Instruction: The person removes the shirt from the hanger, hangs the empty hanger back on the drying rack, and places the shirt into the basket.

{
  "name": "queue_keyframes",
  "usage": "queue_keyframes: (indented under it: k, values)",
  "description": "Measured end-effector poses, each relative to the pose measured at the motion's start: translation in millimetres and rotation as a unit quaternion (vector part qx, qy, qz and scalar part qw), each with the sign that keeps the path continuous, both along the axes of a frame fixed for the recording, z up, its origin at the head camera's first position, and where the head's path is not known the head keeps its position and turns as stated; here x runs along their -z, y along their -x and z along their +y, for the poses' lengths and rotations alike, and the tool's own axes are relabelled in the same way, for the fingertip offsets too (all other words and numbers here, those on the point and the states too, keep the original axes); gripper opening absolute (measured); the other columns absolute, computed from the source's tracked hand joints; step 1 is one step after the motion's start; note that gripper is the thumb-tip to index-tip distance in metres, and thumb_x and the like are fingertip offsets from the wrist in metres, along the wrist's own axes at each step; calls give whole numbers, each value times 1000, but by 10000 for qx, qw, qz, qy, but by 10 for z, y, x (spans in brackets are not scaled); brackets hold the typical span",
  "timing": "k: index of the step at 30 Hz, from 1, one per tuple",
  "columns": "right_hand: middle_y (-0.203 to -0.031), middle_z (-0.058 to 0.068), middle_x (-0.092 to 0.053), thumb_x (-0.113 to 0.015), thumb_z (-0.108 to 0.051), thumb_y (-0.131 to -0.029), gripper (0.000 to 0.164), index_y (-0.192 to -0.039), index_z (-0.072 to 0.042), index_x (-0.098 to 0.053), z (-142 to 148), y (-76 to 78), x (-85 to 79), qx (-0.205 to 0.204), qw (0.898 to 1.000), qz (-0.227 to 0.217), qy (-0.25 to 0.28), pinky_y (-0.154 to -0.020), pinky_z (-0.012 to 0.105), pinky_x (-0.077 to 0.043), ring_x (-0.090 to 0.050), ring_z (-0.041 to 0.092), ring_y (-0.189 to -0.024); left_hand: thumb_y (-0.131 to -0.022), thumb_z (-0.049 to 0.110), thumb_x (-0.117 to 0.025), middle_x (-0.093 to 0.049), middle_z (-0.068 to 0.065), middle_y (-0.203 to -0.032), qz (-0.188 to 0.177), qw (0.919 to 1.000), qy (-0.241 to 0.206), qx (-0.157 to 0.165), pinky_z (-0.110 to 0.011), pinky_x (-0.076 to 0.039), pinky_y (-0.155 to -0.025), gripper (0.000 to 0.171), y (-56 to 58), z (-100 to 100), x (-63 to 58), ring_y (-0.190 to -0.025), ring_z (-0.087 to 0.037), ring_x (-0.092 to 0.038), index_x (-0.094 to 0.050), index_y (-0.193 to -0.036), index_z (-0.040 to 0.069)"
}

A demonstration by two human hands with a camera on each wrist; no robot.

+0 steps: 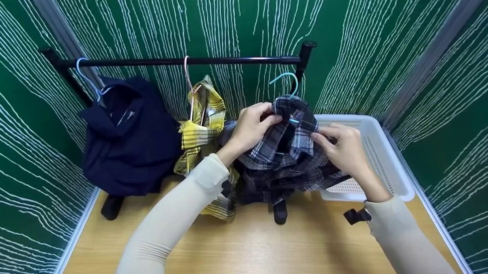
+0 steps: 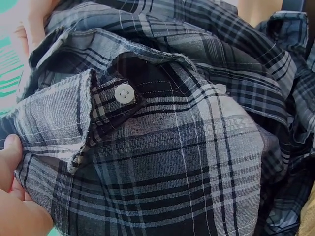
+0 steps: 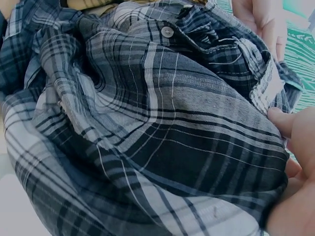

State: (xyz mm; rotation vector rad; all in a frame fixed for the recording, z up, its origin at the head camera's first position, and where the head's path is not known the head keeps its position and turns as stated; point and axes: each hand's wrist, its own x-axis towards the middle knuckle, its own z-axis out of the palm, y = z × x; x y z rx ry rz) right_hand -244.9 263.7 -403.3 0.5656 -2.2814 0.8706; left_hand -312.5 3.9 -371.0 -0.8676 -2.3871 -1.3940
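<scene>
"While both arms reach forward, what is the left hand (image 1: pixel 253 124) doing?"

"It pinches the grey shirt (image 1: pixel 265 176) between thumb and fingers, at one side of the collar (image 1: pixel 303 142)."

"And the right hand (image 1: pixel 341 145)?"

"This one is pinching too, on the opposite side of the collar. So the shirt is held between the two hands."

"Where exactly is this shirt?"

"It is in front of the right end of the rack (image 1: pixel 241 60). A light blue hanger (image 1: pixel 296 81) stands out from its neck, and the hook is not on the bar. In the left wrist view, one can see a white button (image 2: pixel 124 94) on the cloth."

"What else is near?"

"To the left, a yellow shirt (image 1: pixel 201 139) and then a navy shirt (image 1: pixel 142 136) hang on the rack. To the right, a white basket (image 1: pixel 393 156) is on the table (image 1: pixel 248 250), partly behind the right hand."
</scene>
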Motion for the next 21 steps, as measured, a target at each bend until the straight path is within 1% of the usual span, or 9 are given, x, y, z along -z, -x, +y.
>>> queue_keyframes:
  k: [4,7,11,14,18,21]
  values:
    - [-81,7,-74,-80,-6,-94,5,-92,-7,-83,76,-16,30,-34,10000,-64,-13,-63,21,-36,-54,8,-68,-99,21,-77,-75,-2,-106,-5,10000,-35,19,-24,-51,-92,15,0,-13,10,-99,-11,-66,-77,-106,8]
    - [-85,7,-77,-81,-6,-94,4,-92,-7,-84,133,-27,41,-48,9999,-157,-21,-64,19,-38,-56,6,-71,-99,21,-76,-76,-3,-108,-13,10000,-26,11,-23,-50,-94,17,0,-22,16,-102,-12,-67,-77,-107,7]
    - [-84,7,-76,-81,-5,-93,4,-92,-7,-84,213,-41,54,-67,9996,-287,17,-63,17,-37,-54,4,-70,-99,22,-77,-76,-3,-108,9,10000,-44,-13,-23,-50,-95,18,12,-38,26,-103,-12,-68,-77,-108,7]
    - [-85,8,-77,-81,-4,-93,4,-92,-6,-84,275,-55,75,-76,9992,-384,85,-68,12,-41,-57,-4,-75,-97,22,-78,-77,-3,-108,21,9999,-112,-35,-23,-50,-94,18,14,-50,29,-102,-12,-68,-78,-108,7]
    - [-94,11,-81,-80,-2,-93,5,-96,-3,-84,357,-80,108,-49,9986,-493,164,-81,6,-46,-62,-13,-90,-97,22,-79,-78,-3,-109,-17,9999,-144,-13,-23,-51,-93,19,6,-54,26,-102,-11,-69,-78,-109,7]
    - [-96,13,-81,-80,-2,-93,7,-99,-2,-84,411,-97,123,-26,9980,-607,177,-81,5,-46,-61,-15,-90,-96,22,-79,-78,-3,-109,-29,9999,-139,14,-22,-51,-93,20,1,-52,24,-102,-11,-69,-79,-109,7]
